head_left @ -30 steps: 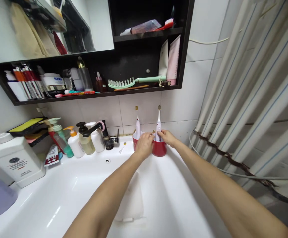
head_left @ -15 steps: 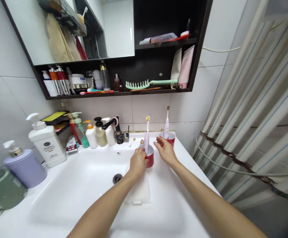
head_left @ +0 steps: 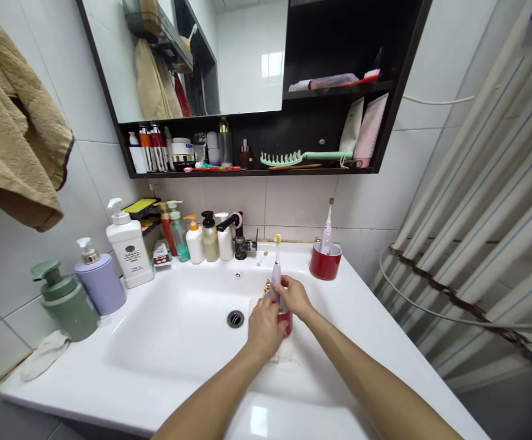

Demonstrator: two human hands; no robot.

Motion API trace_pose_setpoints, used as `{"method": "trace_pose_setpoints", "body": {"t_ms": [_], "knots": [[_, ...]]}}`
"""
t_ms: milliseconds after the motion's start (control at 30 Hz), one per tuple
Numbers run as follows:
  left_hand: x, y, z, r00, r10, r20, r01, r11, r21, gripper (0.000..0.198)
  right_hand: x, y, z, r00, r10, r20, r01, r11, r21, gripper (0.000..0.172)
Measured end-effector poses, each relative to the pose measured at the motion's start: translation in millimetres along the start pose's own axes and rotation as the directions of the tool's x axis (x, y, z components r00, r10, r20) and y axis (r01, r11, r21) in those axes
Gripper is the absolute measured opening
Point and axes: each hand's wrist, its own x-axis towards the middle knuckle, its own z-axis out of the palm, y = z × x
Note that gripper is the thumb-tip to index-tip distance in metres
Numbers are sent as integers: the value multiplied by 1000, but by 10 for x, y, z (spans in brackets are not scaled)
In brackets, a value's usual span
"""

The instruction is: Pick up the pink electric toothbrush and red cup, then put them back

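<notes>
My left hand is wrapped round a red cup with a pale inside, held above the right part of the white sink. An electric toothbrush, pale with a yellow-and-white head, stands upright in that cup. My right hand has its fingers closed on the toothbrush's handle just over the rim. Part of the cup is hidden behind both hands. Farther back on the right corner of the counter, a second red cup holds another pale electric toothbrush.
A black faucet rises at the sink's back edge, beside several pump bottles. Larger pump bottles line the left side. Overhead hangs a dark shelf with a mirror. White pipes run along the right wall.
My right hand has moved from beside the far cup to the toothbrush in the near cup. My left hand still holds that cup. The view has shifted, showing more on the left.
</notes>
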Motion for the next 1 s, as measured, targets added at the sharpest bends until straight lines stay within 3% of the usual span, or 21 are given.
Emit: {"method": "trace_pose_setpoints", "body": {"t_ms": [67,133,167,233,267,333,400,500,600,733,800,900,1000], "knots": [[85,-32,-67,988,-36,-147,8,982,-189,18,2,-131,-104,999,-39,-19,40,998,38,19],[208,-55,-152,952,-200,-233,81,895,-439,18,-47,-261,-209,997,-71,-15,72,994,81,22],[270,-60,-192,928,-302,-220,127,808,-576,19,-100,-315,-245,997,-80,5,79,991,105,23],[367,-52,-251,893,-442,-86,194,550,-812,22,-256,-382,-266,993,-73,87,60,987,151,25],[395,-41,-266,890,-456,7,213,403,-890,24,-348,-393,-247,988,-48,149,20,984,178,27],[410,-21,-269,901,-397,176,253,150,-956,26,-525,-377,-171,934,75,350,-194,928,317,30],[393,-23,-253,903,-325,280,299,9,-954,24,-651,-333,-79,876,148,459,-348,853,388,32],[376,-86,-245,878,-341,335,333,-66,-941,15,-721,-267,12,821,202,535,-462,785,413,28],[400,-178,-269,841,-433,325,315,-97,-944,9,-715,-223,44,790,229,569,-479,810,339,24],[438,-237,-287,818,-497,290,276,-104,-956,4,-708,-198,74,842,226,490,-363,909,205,25],[445,-240,-279,810,-515,281,268,-100,-958,4,-712,-197,88,836,232,498,-374,904,207,26],[446,-234,-264,783,-554,283,275,-101,-956,5,-715,-198,105,789,248,562,-450,856,255,27],[448,-226,-261,776,-568,273,263,-103,-959,5,-718,-196,120,829,244,503,-383,903,192,25]]}}
